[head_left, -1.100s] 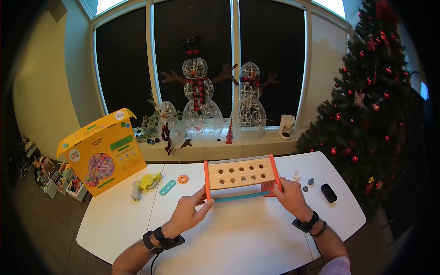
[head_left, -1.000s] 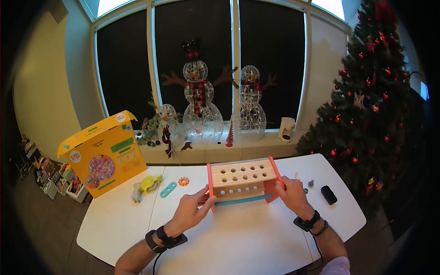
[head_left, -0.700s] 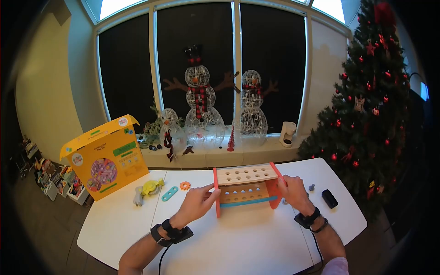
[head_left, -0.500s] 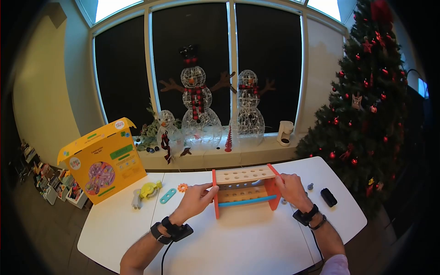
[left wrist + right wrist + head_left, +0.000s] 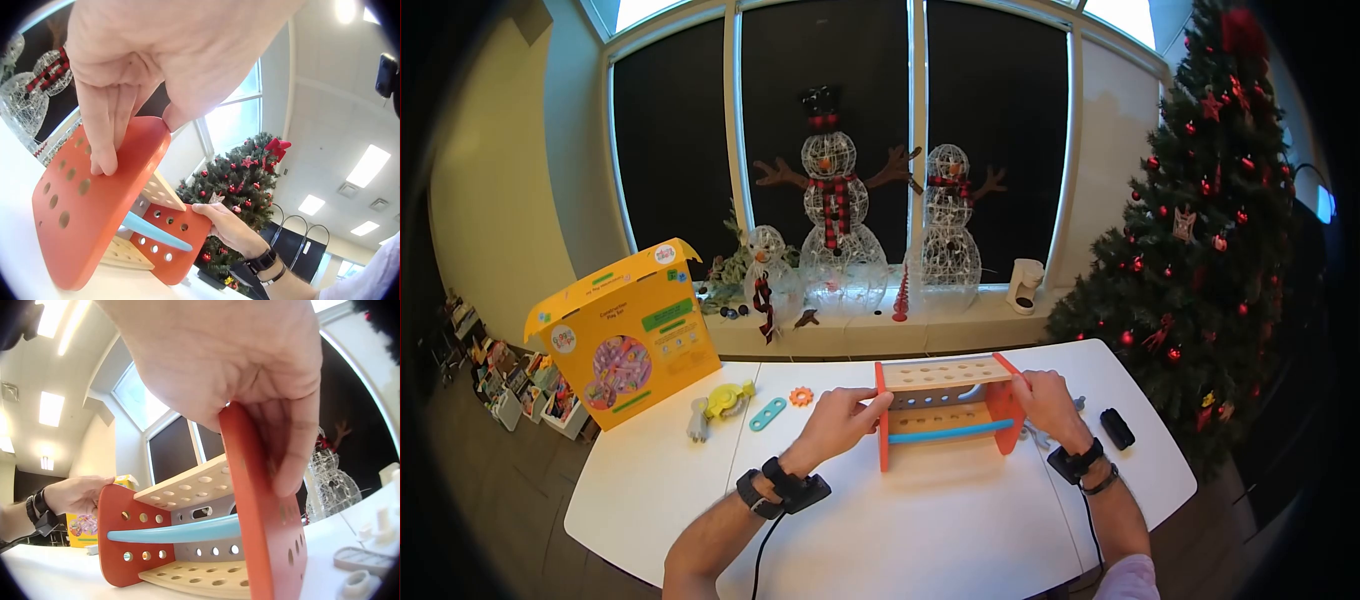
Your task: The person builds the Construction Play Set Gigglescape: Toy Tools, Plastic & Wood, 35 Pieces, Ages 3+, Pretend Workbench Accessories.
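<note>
A toy frame with red end panels, perforated wooden shelves point(image 5: 948, 374) and a blue bar point(image 5: 950, 432) stands upright on the white table. My left hand point(image 5: 836, 430) grips the top of its left red panel point(image 5: 94, 200), fingers on the outer face and thumb at the edge. At the other end, my right hand point(image 5: 1052, 408) pinches the top of the right red panel point(image 5: 262, 506) between thumb and fingers. Inside at the back is a grey panel point(image 5: 209, 515) with holes.
On the table's left are a yellow box point(image 5: 625, 340), a yellow-green toy piece point(image 5: 726, 400), a teal strip point(image 5: 768, 414) and an orange gear point(image 5: 801, 396). Grey pieces point(image 5: 1036, 436) and a black object point(image 5: 1117, 428) lie to the right. Snowmen stand on the ledge point(image 5: 850, 343).
Both hands and the toy frame have shifted slightly right. Since the earliest frame, its top has tilted back from view, showing the lower shelf and inside.
</note>
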### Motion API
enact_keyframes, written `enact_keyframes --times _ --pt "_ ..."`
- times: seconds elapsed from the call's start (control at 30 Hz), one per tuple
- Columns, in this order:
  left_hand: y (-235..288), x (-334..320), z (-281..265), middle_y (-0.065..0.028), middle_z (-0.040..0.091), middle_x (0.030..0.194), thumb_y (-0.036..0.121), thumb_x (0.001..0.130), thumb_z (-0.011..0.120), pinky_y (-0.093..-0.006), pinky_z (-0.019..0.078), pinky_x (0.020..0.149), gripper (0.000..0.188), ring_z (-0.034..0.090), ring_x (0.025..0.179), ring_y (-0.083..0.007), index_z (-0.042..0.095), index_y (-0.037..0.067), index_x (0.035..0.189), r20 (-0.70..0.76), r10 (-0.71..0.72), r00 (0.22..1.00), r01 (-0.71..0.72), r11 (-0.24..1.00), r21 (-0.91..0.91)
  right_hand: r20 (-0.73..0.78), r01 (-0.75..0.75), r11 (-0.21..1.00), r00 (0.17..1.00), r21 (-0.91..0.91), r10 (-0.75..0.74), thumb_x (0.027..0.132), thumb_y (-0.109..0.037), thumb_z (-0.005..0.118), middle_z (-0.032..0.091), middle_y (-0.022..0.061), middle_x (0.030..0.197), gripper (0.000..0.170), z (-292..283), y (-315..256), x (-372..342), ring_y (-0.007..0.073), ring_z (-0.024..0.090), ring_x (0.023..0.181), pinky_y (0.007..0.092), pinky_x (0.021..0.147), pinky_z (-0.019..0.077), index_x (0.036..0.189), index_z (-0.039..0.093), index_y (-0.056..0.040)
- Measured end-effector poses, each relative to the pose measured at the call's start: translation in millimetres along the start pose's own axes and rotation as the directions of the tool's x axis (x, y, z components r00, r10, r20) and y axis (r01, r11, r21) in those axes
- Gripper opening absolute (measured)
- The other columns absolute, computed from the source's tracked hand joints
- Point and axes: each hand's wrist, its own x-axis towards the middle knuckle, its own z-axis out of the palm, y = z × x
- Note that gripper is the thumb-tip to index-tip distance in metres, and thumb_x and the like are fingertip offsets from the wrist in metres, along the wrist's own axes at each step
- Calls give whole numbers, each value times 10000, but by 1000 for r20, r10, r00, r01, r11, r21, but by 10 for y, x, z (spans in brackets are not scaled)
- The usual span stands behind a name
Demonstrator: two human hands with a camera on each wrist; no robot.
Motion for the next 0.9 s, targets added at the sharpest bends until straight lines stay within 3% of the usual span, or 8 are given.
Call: enact_keyframes --times 0.27,0.33,0.37,0.43,0.47,0.6,0.67,0.9 --pt "-18 -13 -29 -185 849 934 500 1135 656 -318 635 799 628 831 851 -200 751 -65 1392 40 -50 998 53 996 -69 22 -10 1000 1000 6 10 1119 -338 540 728 323 852 508 -34 97 7 519 723 820 557 799 590 916 771 67" --pt "7 -18 -62 -181 854 986 496 1144 647 -315 641 813 626 832 888 -193 747 -67 1400 66 -57 996 63 994 -93 117 -95 993 989 66 87 1141 -409 573 761 274 813 563 -163 100 35 417 765 717 476 714 610 950 790 74" --pt "-18 -29 -83 -180 847 1027 478 1149 650 -317 650 824 609 829 926 -195 747 -70 1396 55 -75 996 82 986 -146 112 -104 993 989 61 97 1141 -409 573 761 274 813 563 -212 138 33 417 765 717 476 714 610 950 790 74" --pt "-37 -65 -153 -178 841 1068 460 1153 652 -320 659 835 591 827 963 -196 747 -72 1393 56 -95 994 104 974 -200 46 -232 907 972 350 231 1150 -441 602 786 184 781 576 -289 246 6 261 774 635 377 629 608 978 809 68" --pt "-39 -107 -206 -179 834 1083 442 1152 661 -323 667 846 572 825 977 -203 749 -73 1385 26 -120 992 123 969 -216 31 -237 912 970 336 241 1147 -410 627 786 123 777 534 -328 309 -14 170 762 616 321 585 599 973 810 60" --pt "-143 -202 -464 -195 828 1092 357 1133 709 -333 683 856 487 824 993 -218 746 -63 1377 -11 -168 986 161 962 -221 66 -227 949 974 220 217 1093 -332 706 809 149 808 377 -332 679 -95 225 783 643 360 639 620 1036 839 17" --pt "-199 -262 -578 -204 829 1092 313 1111 748 -336 683 845 455 826 981 -221 742 -50 1385 -32 -190 981 178 958 -224 168 -197 979 965 -49 202 1004 -278 791 822 170 849 251 -288 765 -150 297 797 720 417 735 640 1034 867 -40" --pt "-229 -438 -847 -183 836 1082 245 1104 753 -323 680 829 372 829 956 -214 757 -31 1352 -73 -204 976 188 966 -177 186 -75 963 974 -259 126 883 -313 886 831 188 917 236 302 1043 -182 389 806 891 478 862 648 937 874 -83"
